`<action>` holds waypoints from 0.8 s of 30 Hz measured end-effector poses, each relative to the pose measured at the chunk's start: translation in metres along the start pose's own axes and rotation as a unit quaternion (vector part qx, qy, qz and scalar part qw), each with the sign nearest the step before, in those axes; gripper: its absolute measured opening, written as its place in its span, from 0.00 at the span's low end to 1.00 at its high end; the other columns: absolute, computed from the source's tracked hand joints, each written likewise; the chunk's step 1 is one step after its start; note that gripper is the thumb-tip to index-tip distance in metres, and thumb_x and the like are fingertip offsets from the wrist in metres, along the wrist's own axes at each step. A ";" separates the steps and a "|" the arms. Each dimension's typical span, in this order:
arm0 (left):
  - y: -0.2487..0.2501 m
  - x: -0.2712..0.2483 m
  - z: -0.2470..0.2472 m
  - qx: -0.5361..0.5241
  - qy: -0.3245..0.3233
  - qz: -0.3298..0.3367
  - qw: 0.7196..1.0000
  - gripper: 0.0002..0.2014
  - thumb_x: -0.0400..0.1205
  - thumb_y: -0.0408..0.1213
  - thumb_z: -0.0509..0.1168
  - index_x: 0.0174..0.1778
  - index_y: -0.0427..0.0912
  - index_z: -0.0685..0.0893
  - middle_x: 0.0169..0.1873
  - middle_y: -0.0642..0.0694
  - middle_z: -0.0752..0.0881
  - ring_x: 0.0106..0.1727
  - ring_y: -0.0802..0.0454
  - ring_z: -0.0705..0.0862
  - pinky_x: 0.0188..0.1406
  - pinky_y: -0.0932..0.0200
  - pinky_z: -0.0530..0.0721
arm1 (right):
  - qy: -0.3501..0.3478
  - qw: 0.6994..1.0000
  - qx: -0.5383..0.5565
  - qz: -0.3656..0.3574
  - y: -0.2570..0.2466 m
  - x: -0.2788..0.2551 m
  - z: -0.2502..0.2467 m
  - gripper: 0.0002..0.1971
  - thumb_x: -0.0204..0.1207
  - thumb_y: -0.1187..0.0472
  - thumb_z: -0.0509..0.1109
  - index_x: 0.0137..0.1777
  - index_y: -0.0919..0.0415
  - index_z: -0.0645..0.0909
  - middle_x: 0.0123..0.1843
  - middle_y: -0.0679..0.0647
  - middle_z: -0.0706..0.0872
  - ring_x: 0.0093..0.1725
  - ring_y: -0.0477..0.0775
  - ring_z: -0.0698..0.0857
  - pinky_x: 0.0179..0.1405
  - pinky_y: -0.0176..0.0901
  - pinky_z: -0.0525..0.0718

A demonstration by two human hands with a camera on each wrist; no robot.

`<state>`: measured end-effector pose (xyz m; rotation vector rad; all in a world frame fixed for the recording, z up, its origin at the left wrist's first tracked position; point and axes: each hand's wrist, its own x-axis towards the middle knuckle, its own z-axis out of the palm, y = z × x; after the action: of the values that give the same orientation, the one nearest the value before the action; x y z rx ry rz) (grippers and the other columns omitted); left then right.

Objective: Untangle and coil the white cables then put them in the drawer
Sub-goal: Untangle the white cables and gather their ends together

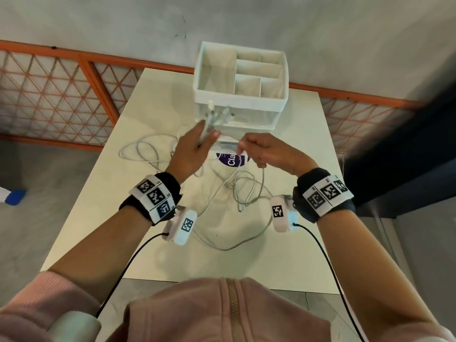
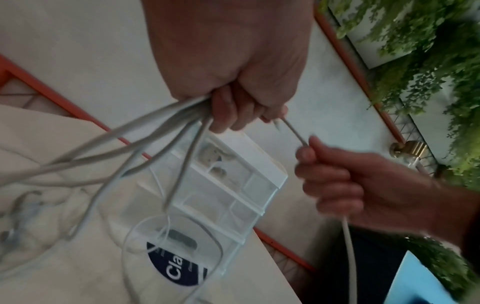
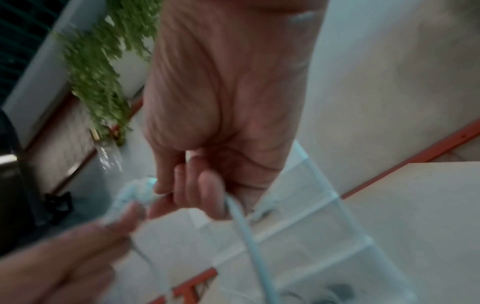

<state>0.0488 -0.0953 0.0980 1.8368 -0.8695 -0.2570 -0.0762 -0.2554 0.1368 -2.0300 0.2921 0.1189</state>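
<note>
Several white cables lie tangled in loops on the white table. My left hand is raised in front of the organizer and grips a bundle of cable ends that stick up past its fingers. In the left wrist view the bundled strands fan down from that left hand. Just to its right, my right hand grips a single cable that hangs down to the table. A short strand runs taut between the two hands. The white organizer has a clear drawer below it.
A round dark-blue sticker shows just in front of the organizer. An orange lattice fence runs behind the table, with green plants beyond it. A blue object lies on the floor at the left.
</note>
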 end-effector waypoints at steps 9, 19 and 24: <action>-0.007 0.006 -0.029 -0.006 0.290 -0.009 0.957 0.16 0.87 0.38 0.57 0.63 0.27 0.75 0.42 0.48 0.80 0.37 0.67 0.80 0.37 0.69 0.70 | -0.128 0.974 -0.102 0.154 0.077 -0.012 0.009 0.06 0.83 0.68 0.59 0.48 0.60 0.76 0.47 0.54 0.83 0.37 0.33 0.81 0.34 0.21 0.75; -0.008 0.003 -0.021 -0.016 0.222 -0.056 0.973 0.15 0.82 0.31 0.63 0.64 0.33 0.75 0.28 0.46 0.78 0.23 0.63 0.76 0.22 0.72 0.71 | 0.049 0.981 -0.185 0.024 0.033 -0.005 -0.014 0.12 0.83 0.69 0.57 0.55 0.64 0.83 0.44 0.57 0.91 0.41 0.49 0.87 0.44 0.30 0.81; 0.003 -0.008 0.015 -0.033 -0.033 -0.003 0.999 0.15 0.82 0.44 0.65 0.61 0.41 0.83 0.45 0.48 0.89 0.40 0.68 0.84 0.43 0.73 0.79 | 0.030 0.992 -0.113 -0.046 0.001 0.006 0.003 0.09 0.82 0.67 0.62 0.55 0.69 0.82 0.39 0.54 0.89 0.43 0.49 0.88 0.50 0.38 0.83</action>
<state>0.0339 -0.1012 0.0927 1.7785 -0.8915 -0.3482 -0.0708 -0.2545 0.1331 -2.2711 0.2292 0.0346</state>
